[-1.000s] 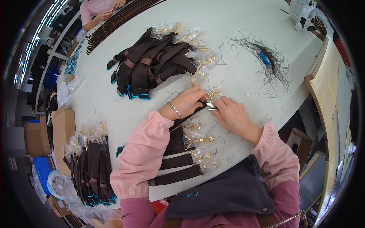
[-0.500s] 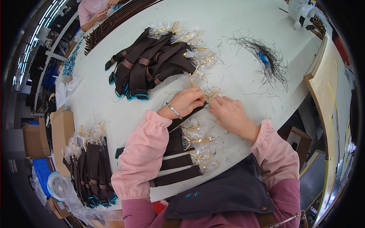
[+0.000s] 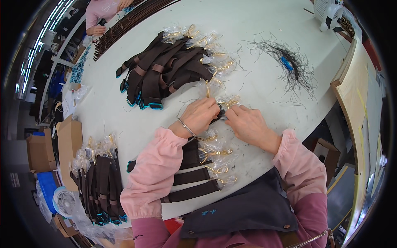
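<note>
My left hand (image 3: 201, 117) and my right hand (image 3: 245, 122) meet over the white table (image 3: 264, 25), both pinching the end of a dark brown strap (image 3: 219, 116) whose gold clasp sits in a clear plastic wrap (image 3: 228, 101). A metal bracelet circles my left wrist. Under my forearms lie several more brown straps (image 3: 192, 179) with gold clasps in plastic (image 3: 215, 159). Most of the held strap is hidden by my left hand.
A big heap of wrapped brown straps (image 3: 169, 68) lies beyond my hands. Another bundle (image 3: 99, 182) rests at the table's left edge. Loose black threads with a blue piece (image 3: 287, 62) lie far right. A person in pink (image 3: 101, 12) works at the far end. Cardboard boxes (image 3: 68, 142) and a fan (image 3: 64, 202) stand left.
My hands stay together over the same strap; the fingers have shifted slightly and the right hand has closed in on the clasp end.
</note>
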The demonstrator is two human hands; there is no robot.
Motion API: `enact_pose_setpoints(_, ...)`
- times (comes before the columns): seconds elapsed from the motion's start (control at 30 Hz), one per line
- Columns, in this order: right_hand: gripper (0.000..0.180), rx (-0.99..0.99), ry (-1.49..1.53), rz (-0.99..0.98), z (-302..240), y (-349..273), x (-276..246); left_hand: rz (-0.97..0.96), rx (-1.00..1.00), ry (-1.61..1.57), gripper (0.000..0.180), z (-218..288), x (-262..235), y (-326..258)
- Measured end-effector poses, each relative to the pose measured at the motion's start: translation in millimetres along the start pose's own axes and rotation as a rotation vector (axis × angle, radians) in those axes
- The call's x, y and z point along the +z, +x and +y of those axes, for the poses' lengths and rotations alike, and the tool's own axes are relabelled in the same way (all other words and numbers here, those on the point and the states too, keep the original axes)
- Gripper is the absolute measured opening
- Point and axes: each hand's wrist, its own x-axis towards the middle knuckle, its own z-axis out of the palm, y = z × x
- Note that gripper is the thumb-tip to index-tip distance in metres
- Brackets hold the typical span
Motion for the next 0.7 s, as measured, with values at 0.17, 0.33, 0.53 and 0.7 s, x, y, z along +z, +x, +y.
enact_pose_setpoints(0.17,0.016,-0.061,-0.081,-0.030,1,-1,1,0.021,0.046,0.077,0.013,2,0,4)
enact_pose_setpoints(0.33,0.019,-0.143,-0.126,-0.024,0,1,2,0.168,0.063,0.045,0.012,7,1,12)
enact_pose_setpoints(0.53,0.020,0.196,0.261,0.008,9,1,-14,0.365,-0.135,-0.068,0.015,2,-35,-15)
enact_pose_setpoints(0.7,0.021,0.193,0.286,-0.012,24,1,-22,0.188,-0.152,0.025,0.021,12,-35,-35)
